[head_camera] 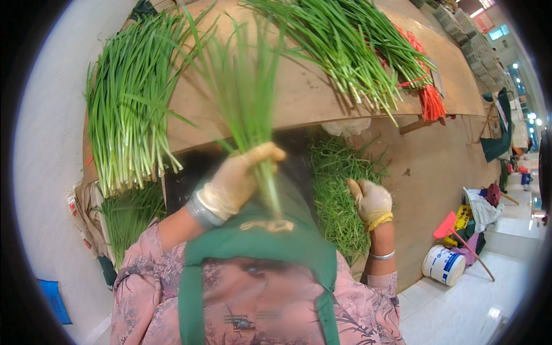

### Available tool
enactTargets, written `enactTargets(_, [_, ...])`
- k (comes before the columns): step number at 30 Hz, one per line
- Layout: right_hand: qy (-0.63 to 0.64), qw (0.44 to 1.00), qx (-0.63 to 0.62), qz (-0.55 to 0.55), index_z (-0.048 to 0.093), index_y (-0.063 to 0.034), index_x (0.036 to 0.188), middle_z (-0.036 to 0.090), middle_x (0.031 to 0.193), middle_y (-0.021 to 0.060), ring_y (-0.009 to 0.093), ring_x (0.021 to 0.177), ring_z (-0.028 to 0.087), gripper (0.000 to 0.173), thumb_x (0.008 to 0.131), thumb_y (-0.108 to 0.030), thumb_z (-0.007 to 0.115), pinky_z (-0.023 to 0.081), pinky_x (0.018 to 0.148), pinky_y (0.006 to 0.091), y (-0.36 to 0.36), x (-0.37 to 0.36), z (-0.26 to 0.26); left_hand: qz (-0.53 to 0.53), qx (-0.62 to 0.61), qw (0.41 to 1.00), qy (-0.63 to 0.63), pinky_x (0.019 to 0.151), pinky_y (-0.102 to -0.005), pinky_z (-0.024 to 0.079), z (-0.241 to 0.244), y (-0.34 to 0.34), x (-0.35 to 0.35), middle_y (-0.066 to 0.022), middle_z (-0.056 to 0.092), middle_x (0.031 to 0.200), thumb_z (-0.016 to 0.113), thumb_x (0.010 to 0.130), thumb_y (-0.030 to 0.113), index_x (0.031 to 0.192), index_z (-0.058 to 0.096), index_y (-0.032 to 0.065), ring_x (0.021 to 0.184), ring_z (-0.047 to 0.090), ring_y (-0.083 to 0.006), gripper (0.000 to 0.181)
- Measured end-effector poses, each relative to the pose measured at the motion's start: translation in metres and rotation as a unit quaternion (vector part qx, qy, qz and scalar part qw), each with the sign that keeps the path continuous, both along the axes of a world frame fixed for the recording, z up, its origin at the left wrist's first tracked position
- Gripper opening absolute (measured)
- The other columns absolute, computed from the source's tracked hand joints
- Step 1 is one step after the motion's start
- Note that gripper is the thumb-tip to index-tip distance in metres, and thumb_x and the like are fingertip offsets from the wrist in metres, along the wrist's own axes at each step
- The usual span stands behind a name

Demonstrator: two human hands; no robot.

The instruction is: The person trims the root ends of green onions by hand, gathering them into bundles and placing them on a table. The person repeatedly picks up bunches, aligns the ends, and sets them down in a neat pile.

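My gloved left hand [233, 181] grips a bunch of garlic chives [248, 99] by the pale stem ends, leaves fanning upward and blurred. To the right, my gloved right hand [371, 200] is curled over a heap of loose green leaf scraps [336, 189]; nothing clear shows in its fingers, and whether they are fully closed is hard to see. A thick pile of chives [133, 99] lies on the wooden table [297, 86] at the left. More chives [332, 51] lie at the table's upper right, with red ties [431, 102] beside them.
Below the left pile, an open sack [88, 215] holds more chives [129, 220]. A white bucket [443, 265] and a red-headed broom or dustpan [446, 225] are on the tiled floor at right. A blue object [55, 302] lies at lower left.
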State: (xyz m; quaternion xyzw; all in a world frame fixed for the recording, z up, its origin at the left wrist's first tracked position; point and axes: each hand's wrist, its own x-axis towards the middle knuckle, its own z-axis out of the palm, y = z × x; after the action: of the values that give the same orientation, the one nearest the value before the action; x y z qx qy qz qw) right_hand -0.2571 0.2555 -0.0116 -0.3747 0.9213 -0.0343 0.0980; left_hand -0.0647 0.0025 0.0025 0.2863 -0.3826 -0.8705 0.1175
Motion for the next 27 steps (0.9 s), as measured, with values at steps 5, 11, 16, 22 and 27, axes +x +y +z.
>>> enactTargets(5, [0.119, 0.932, -0.333, 0.082, 0.072, -0.0130, 0.104, 0.072, 0.093, 0.0113, 0.031, 0.082, 0.070, 0.024, 0.090, -0.032, 0.073, 0.055, 0.072, 0.0422, -0.093, -0.005, 0.090, -0.041, 0.202, 0.977, 0.060, 0.078, -0.0335, 0.056, 0.001, -0.010, 0.005, -0.0053, 0.065, 0.104, 0.056, 0.103, 0.021, 0.115, 0.064, 0.0023, 0.084, 0.065, -0.0163, 0.024])
enactTargets(11, [0.240, 0.962, -0.081, 0.102, 0.071, -0.0094, 0.088, 0.071, 0.088, 0.0165, 0.034, 0.078, 0.071, 0.020, 0.089, -0.029, 0.069, 0.057, 0.069, 0.0441, -0.160, -0.078, 0.064, -0.110, 0.259, 0.942, 0.184, 0.062, -0.0271, 0.043, 0.027, -0.030, 0.016, 0.0003, 0.050, 0.084, 0.050, 0.104, 0.016, 0.145, 0.043, 0.0007, 0.065, 0.047, -0.0088, 0.044])
enactTargets(16, [0.039, 0.962, -0.269, -0.009, 0.073, -0.0035, 0.088, 0.072, 0.081, 0.0127, 0.024, 0.072, 0.069, 0.030, 0.095, -0.032, 0.064, 0.054, 0.065, 0.0396, -0.125, -0.125, 0.110, -0.007, 0.176, 0.935, 0.307, 0.055, -0.0271, 0.038, 0.070, -0.044, 0.011, 0.0030, 0.040, 0.074, 0.047, 0.106, 0.016, 0.146, 0.042, 0.0000, 0.057, 0.037, -0.0087, 0.043])
enactTargets(22, [-0.557, 0.752, -0.349, -0.049, 0.072, -0.0028, 0.097, 0.068, 0.080, 0.0018, 0.007, 0.064, 0.056, 0.024, 0.101, -0.024, 0.060, 0.047, 0.058, 0.0231, -0.101, 0.003, 0.091, -0.078, 0.222, 0.954, 0.187, 0.050, -0.0237, 0.028, 0.012, -0.025, 0.008, 0.0073, 0.028, 0.063, 0.053, 0.104, 0.017, 0.140, 0.051, -0.0009, 0.051, 0.027, -0.0060, 0.040])
enactTargets(27, [-0.465, 0.825, -0.320, 0.037, 0.072, -0.0006, 0.090, 0.071, 0.081, 0.0138, 0.022, 0.072, 0.068, 0.021, 0.096, -0.019, 0.063, 0.054, 0.068, 0.0354, -0.086, 0.060, 0.044, -0.057, 0.120, 0.990, 0.048, 0.049, -0.0227, 0.028, 0.020, -0.014, -0.001, 0.0084, 0.029, 0.062, 0.059, 0.103, 0.020, 0.135, 0.055, 0.0000, 0.051, 0.031, -0.0047, 0.038])
